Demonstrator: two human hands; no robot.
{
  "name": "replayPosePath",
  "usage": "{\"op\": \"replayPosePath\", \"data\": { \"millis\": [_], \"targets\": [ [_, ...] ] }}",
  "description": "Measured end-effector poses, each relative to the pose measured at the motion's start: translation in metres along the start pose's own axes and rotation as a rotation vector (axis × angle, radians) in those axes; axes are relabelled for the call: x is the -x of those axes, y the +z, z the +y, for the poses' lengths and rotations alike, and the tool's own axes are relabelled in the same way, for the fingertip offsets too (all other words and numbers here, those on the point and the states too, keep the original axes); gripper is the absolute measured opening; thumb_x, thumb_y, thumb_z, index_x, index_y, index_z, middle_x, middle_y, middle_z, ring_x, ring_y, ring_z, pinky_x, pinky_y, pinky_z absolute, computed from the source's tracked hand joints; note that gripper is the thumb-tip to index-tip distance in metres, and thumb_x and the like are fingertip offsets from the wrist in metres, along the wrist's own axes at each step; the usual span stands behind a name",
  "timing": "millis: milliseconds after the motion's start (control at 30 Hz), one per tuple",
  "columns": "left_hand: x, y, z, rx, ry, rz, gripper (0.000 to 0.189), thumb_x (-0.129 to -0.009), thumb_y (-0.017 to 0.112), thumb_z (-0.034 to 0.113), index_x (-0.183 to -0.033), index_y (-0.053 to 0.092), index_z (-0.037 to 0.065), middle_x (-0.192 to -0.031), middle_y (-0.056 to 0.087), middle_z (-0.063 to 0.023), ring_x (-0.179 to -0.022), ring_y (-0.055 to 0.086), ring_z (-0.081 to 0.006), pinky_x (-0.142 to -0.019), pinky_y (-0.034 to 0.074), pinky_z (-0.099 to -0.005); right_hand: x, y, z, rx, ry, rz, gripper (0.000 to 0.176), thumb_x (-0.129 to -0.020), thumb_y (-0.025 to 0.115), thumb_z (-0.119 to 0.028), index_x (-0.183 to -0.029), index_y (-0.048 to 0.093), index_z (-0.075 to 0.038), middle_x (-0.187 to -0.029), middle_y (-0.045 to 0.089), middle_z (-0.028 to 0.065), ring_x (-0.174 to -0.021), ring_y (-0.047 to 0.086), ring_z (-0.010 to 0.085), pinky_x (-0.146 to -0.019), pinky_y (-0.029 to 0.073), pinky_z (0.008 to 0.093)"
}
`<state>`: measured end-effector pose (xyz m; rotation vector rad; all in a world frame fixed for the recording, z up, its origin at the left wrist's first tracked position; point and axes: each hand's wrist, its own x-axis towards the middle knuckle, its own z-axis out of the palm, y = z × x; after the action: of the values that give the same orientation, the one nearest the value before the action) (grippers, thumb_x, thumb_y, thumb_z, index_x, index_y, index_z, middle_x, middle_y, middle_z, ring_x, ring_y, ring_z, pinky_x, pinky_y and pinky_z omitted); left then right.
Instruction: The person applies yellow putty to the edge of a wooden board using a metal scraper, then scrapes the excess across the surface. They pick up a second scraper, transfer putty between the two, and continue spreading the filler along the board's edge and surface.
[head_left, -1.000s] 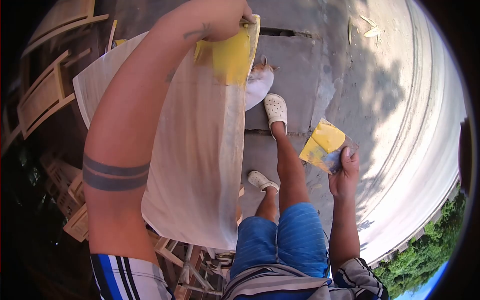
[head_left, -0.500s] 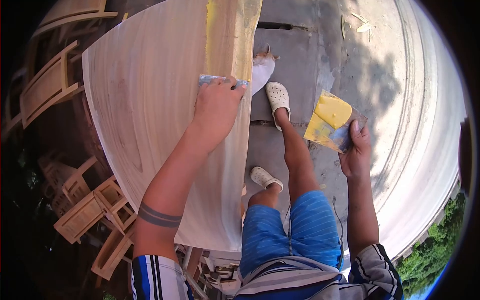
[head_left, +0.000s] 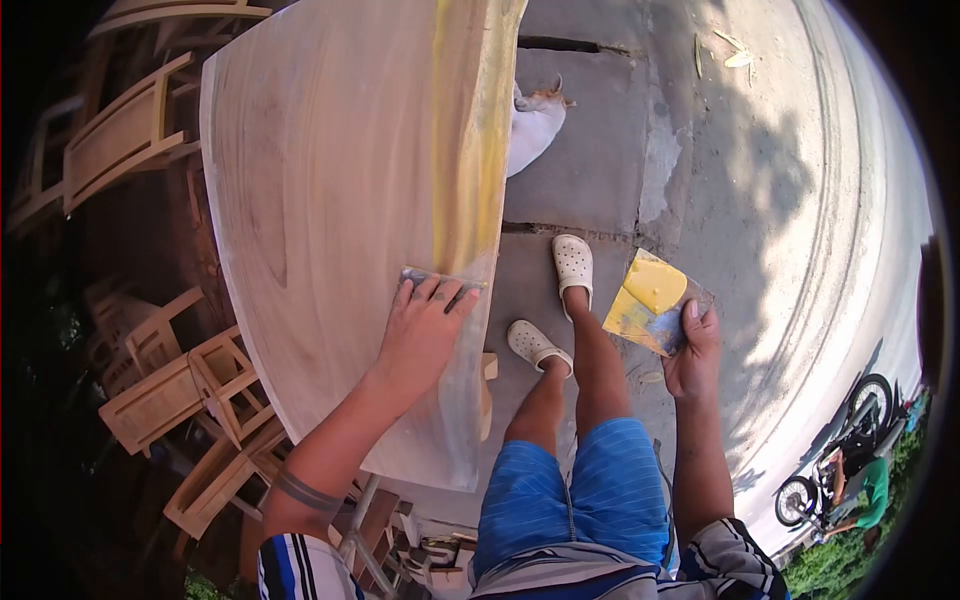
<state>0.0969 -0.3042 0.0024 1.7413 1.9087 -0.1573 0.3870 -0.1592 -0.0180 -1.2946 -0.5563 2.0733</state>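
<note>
A large pale wooden panel (head_left: 320, 200) fills the left and centre. My left hand (head_left: 425, 325) presses a thin flat scraper (head_left: 425, 274) on the panel near its right edge, fingers spread over the blade. Beyond the scraper, a streak of yellow paste (head_left: 465, 150) runs along that edge. Out to the right, over the ground, my right hand (head_left: 695, 350) grips a flat smeared plate (head_left: 640, 318) between thumb and fingers. On the plate lies a thick lump of yellow paste (head_left: 655, 286).
Wooden chair frames (head_left: 150, 400) stand at the left. A white and brown animal (head_left: 537, 128) lies beside the panel's edge. My feet in white clogs (head_left: 572, 262) are on the paving. At the far right, a person in green (head_left: 873, 492) is by a motorcycle (head_left: 845, 450).
My left hand and the scraper have slid down the panel towards me, and the yellow streak behind them is longer. The plate is lower in view. The motorcycle and person have come into sight.
</note>
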Motion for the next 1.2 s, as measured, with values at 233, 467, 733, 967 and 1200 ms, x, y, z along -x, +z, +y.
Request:
{"op": "replayPosePath", "data": {
  "millis": [233,467,733,967,1200],
  "targets": [
    [-0.195,-0.049,-0.034,-0.663,0.168,0.373,0.043,-0.078,0.056,0.011,-0.121,0.055,0.007,-0.123,0.051,-0.0132,-0.12,0.043,-0.0292,-0.103,0.031,-0.0437,-0.011,-0.033,-0.018,-0.017,-0.014,0.06,0.03,-0.097,0.042,-0.02,-0.121,0.041,-0.001,-0.116,0.055,0.0124,-0.105,0.057,0.0204,-0.088,0.05,0.0361],
    [-0.15,-0.027,0.023,-0.534,0.739,-0.317,0.038,-0.082,0.053,0.017,-0.12,0.057,0.012,-0.119,0.056,-0.01,-0.115,0.051,-0.0225,-0.1,0.037,-0.0403,-0.027,-0.042,-0.043,-0.037,-0.002,0.104,0.025,-0.098,0.041,-0.019,-0.116,0.042,-0.002,-0.115,0.055,0.0126,-0.103,0.058,0.02,-0.087,0.051,0.0361],
    [-0.348,-0.183,-0.103,0.066,0.234,0.295,0.052,-0.065,0.046,-0.009,-0.108,0.066,0.011,-0.103,0.063,-0.0195,-0.097,0.062,-0.0328,-0.081,0.049,-0.0355,-0.05,-0.036,-0.049,-0.083,-0.006,0.144,0.025,-0.098,0.041,-0.019,-0.116,0.042,-0.001,-0.114,0.055,0.013,-0.102,0.058,0.0202,-0.086,0.051,0.0357],
    [-0.333,-0.168,-0.083,0.081,-0.011,-0.252,0.066,-0.061,0.035,-0.019,-0.114,0.063,0.01,-0.11,0.062,-0.0166,-0.101,0.058,-0.0319,-0.087,0.046,-0.034,-0.054,-0.019,-0.049,-0.056,0.027,0.101,0.027,-0.097,0.041,-0.018,-0.118,0.041,-0.001,-0.114,0.055,0.014,-0.102,0.059,0.0214,-0.086,0.051,0.0362],
    [-0.205,-0.09,-0.047,0.033,0.022,-0.095,0.052,-0.067,0.045,-0.014,-0.107,0.067,0.012,-0.101,0.061,-0.0129,-0.094,0.058,-0.0326,-0.082,0.047,-0.0391,-0.023,0.008,-0.021,-0.054,0.018,-0.005,0.027,-0.097,0.043,-0.018,-0.118,0.042,0.0,-0.113,0.057,0.0146,-0.102,0.059,0.0215,-0.087,0.05,0.0364]
  ]
}}
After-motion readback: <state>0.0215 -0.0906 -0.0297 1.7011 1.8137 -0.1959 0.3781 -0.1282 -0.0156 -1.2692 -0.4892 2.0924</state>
